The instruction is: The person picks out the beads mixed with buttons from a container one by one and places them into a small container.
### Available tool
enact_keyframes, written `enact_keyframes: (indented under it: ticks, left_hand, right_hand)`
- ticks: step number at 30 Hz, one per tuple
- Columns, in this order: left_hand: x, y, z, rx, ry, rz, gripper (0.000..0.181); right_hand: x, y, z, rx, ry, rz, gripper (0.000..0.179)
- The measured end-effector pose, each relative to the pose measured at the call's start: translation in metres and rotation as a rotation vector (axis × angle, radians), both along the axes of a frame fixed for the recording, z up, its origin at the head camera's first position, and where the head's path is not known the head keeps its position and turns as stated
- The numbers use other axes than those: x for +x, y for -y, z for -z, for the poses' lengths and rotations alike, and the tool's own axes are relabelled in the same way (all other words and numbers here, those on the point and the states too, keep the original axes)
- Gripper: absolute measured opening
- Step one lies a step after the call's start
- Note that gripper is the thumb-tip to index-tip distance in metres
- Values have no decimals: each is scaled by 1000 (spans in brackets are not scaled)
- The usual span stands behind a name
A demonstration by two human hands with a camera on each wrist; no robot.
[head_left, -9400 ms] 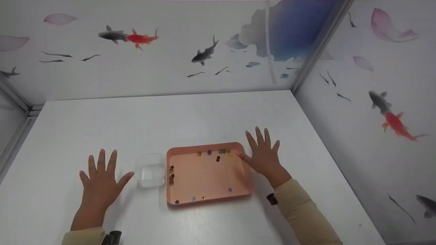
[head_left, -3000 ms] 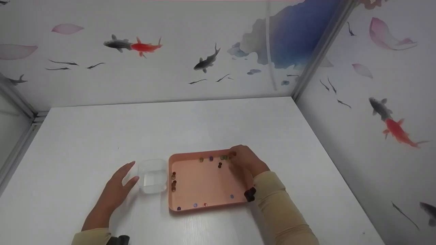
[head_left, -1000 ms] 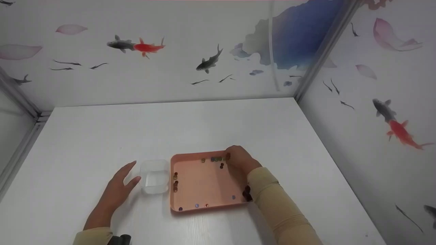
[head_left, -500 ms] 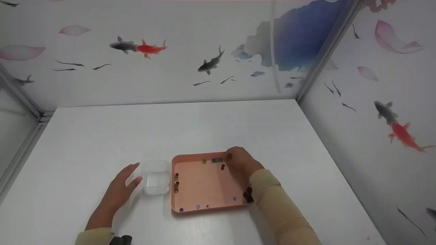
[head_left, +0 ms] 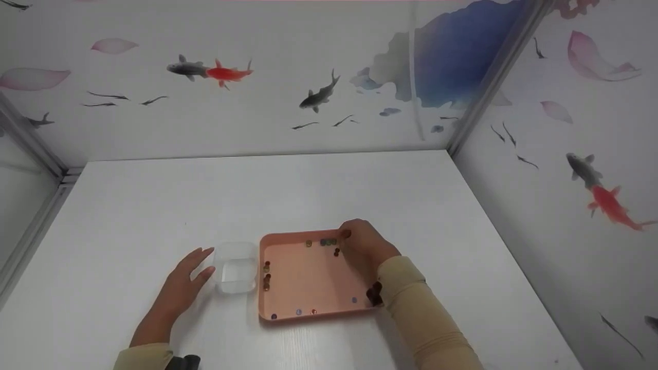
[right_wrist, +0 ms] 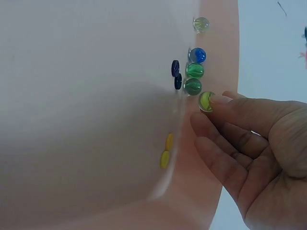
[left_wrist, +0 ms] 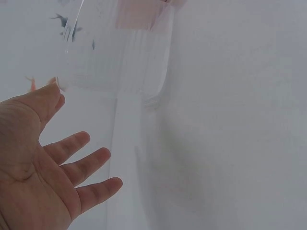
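My right hand (head_left: 366, 242) reaches into the far right corner of a shallow pink tray (head_left: 303, 277). In the right wrist view its thumb and index finger pinch a clear marble with a yellow swirl (right_wrist: 205, 101). Beside it, two green marbles (right_wrist: 194, 78) and a blue marble (right_wrist: 197, 55) line the tray wall, and a pale marble (right_wrist: 201, 24) sits farther off. Two dark buttons (right_wrist: 176, 74) and two yellow buttons (right_wrist: 167, 151) lie close by. My left hand (head_left: 177, 285), fingers relaxed, has its fingertips right at a clear plastic box (head_left: 235, 270).
More small pieces (head_left: 266, 276) line the tray's left side, and several others (head_left: 299, 312) are scattered along its near side. The box stands against the tray's left wall. White panels (head_left: 231, 118) with painted fish bound the table (head_left: 205, 200) at the back and right.
Both hands, spread wide at first, have moved to the box and the tray. The blue marble has shifted right against the green ones. Over the last second the hands barely move.
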State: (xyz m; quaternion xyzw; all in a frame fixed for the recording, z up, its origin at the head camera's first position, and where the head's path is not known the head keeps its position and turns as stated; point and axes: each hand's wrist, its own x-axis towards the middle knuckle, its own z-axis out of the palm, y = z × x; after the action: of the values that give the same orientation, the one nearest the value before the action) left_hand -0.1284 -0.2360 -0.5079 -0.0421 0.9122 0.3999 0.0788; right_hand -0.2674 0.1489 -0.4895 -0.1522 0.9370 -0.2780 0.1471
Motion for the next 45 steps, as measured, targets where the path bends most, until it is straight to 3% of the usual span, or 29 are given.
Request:
enact_keyframes:
  ticks: [3, 6, 10, 13, 18, 24, 29, 36, 45]
  left_hand:
    - [0, -1, 0, -3, -3, 3, 56]
    - [0, 0, 1, -4, -21, 14, 55]
    - [0, 1, 1, -5, -47, 27, 55]
    - [0, 1, 1, -8, -46, 29, 55]
    - [0, 0, 1, -19, -44, 30, 53]
    - [0, 0, 0, -19, -38, 30, 55]
    - [1, 0, 0, -10, -30, 30, 67]
    - [2, -1, -1, 18, -14, 18, 52]
    - [2, -1, 0, 32, -20, 15, 51]
  right_hand:
    - [2, 1, -3, -13, -1, 11, 34]
    - [6, 0, -5, -68, 119, 65, 31]
    - [10, 1, -8, -115, 164, 91, 28]
    - [10, 3, -10, -103, 56, 34, 25]
    - [11, 8, -15, -94, -7, -5, 19]
    - [12, 16, -19, -98, -1, 12, 20]
    - [13, 20, -19, -110, -12, 13, 22]
    - [17, 24, -23, -125, -25, -4, 23]
    - [20, 35, -31, -45, 10, 53, 26]
